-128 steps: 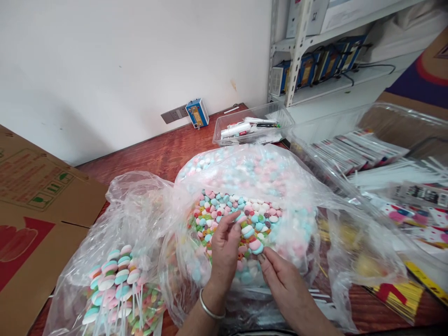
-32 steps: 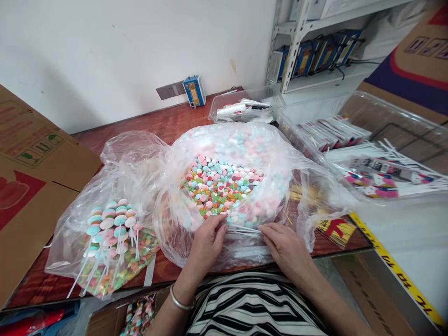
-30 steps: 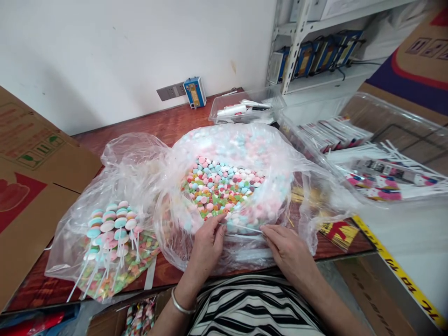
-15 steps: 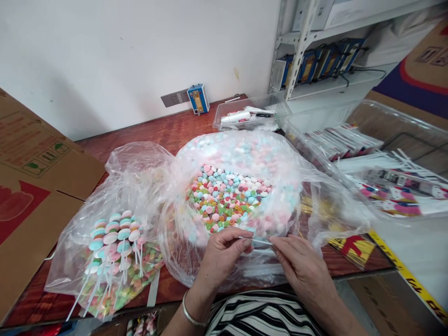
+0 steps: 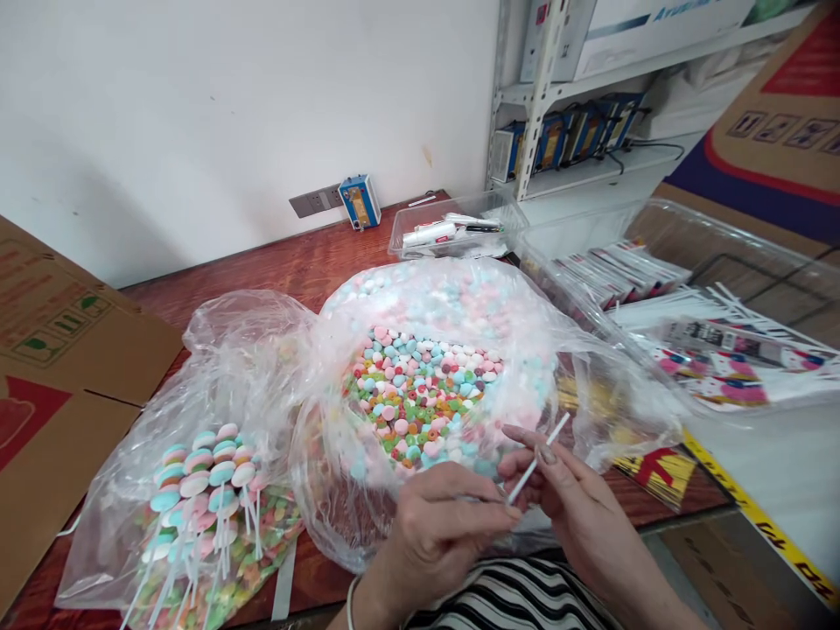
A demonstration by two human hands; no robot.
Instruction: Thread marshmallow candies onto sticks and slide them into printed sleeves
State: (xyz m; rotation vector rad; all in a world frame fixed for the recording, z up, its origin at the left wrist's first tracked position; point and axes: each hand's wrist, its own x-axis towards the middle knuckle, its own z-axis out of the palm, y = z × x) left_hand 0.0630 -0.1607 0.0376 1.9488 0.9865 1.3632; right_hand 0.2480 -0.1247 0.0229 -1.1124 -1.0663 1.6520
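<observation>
A large clear plastic bag (image 5: pixel 557 350) in the middle of the table is open on a heap of loose pastel candies (image 5: pixel 426 394). My right hand (image 5: pixel 577 503) pinches a thin white stick (image 5: pixel 535 464) that points up and to the right, just in front of the bag. My left hand (image 5: pixel 437 529) is closed beside it, thumb and fingers pressed together near the stick's lower end; what it holds, if anything, is hidden. A second clear bag (image 5: pixel 197 402) at the left holds finished candy skewers (image 5: pixel 203 477) on white sticks.
The red-brown wooden table (image 5: pixel 289 262) carries a clear tray with pens (image 5: pixel 452 232) at the back. A clear bin (image 5: pixel 696 289) of white sticks and printed packets stands at the right. Cardboard boxes (image 5: pixel 59 350) sit at the left, a metal shelf (image 5: pixel 544 87) behind.
Both hands left the bag's front edge and came nearer to me. The right hand lifted a white stick from lying flat to tilted upward. The camera tipped slightly.
</observation>
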